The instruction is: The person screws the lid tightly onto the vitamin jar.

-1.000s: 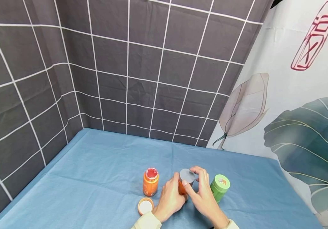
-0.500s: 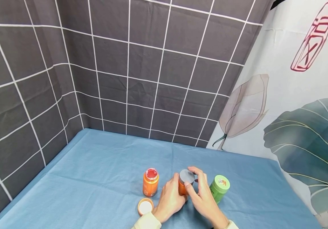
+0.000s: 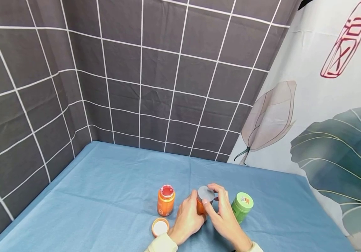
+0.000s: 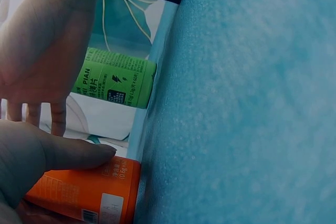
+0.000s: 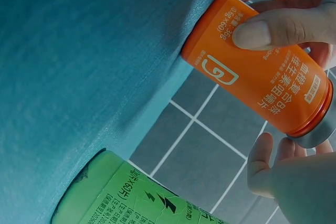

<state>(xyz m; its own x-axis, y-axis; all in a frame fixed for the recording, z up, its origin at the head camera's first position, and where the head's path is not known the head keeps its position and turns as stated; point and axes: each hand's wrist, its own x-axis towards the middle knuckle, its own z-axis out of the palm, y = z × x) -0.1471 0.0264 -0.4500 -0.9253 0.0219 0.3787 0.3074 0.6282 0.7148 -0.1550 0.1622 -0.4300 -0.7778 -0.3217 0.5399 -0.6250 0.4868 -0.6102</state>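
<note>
My left hand [image 3: 188, 217] grips the body of an orange bottle [image 3: 200, 208] that stands upright on the blue cloth. A flat grey lid [image 3: 205, 194] sits on top of this bottle. From the right, the thumb and fingers of my right hand [image 3: 225, 217] hold the lid at its edge. In the right wrist view, the left thumb [image 5: 254, 34] presses along the bottle's printed side. Right of both hands is a green bottle [image 3: 242, 205] with its green lid on.
Left of the hands stands another orange bottle [image 3: 165, 203], its mouth uncovered and a ragged seal around the rim. An orange cap [image 3: 160, 227] lies with its white inside up near my left wrist. Dark grid-patterned cloth [image 3: 155, 105] hangs behind the blue-covered table [image 3: 111, 196].
My right thumb and fingertips have shifted slightly around the edge of the grey lid. The left hand and all the bottles keep their places.
</note>
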